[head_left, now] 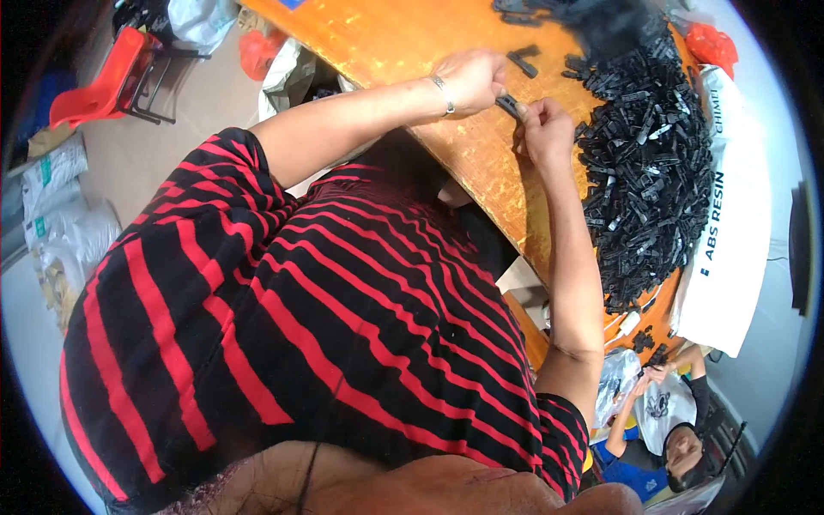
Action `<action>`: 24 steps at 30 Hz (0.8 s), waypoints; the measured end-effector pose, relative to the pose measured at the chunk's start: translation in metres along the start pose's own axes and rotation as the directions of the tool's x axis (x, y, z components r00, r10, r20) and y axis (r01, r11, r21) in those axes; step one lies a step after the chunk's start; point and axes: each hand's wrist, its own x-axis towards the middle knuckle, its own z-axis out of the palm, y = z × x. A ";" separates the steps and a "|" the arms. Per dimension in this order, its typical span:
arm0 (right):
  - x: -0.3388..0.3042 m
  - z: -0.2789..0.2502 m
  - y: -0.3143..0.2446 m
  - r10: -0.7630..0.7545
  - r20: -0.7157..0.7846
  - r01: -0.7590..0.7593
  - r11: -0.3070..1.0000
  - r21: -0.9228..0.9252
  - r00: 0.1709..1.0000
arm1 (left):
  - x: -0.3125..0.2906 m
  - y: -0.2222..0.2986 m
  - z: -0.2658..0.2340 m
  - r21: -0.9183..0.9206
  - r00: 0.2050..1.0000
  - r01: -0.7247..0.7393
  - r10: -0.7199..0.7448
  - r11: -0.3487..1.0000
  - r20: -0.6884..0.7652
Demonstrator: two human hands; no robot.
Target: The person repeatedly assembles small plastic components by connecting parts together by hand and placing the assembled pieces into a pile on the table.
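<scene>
Between my two hands is a small, narrow black plastic piece (510, 105), held over the orange table (386, 43). My left hand (470, 81), with a bracelet at the wrist, pinches its upper left end. The fingers of my right hand (548, 129) are closed on the other end. Just beyond my left fingertips lie a few similar loose black pieces (522, 62). A large heap of black plastic pieces (644, 180) spreads to the right of my right hand. The exact kind of piece is too small to make out.
A long white sack (730, 223) borders the heap on the right, with a red plastic bag (712, 47) beyond it. The table's near edge runs diagonally beside my body. A red chair (103, 86) stands at left. Another person (652, 438) works at lower right.
</scene>
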 end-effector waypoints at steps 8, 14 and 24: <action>-0.032 0.005 0.011 -0.192 -0.149 0.194 0.981 0.001 0.970 | -0.025 -0.014 -0.013 -0.277 0.993 -0.119 0.120 0.953 -0.010; -0.063 0.003 -0.033 -0.216 0.055 0.210 0.972 0.102 0.975 | -0.052 -0.011 -0.039 -0.428 0.951 -0.004 0.135 0.904 0.277; -0.071 0.040 -0.055 -0.244 0.360 0.226 0.970 0.093 0.901 | -0.100 -0.027 -0.131 -0.382 0.879 0.184 0.022 0.906 0.476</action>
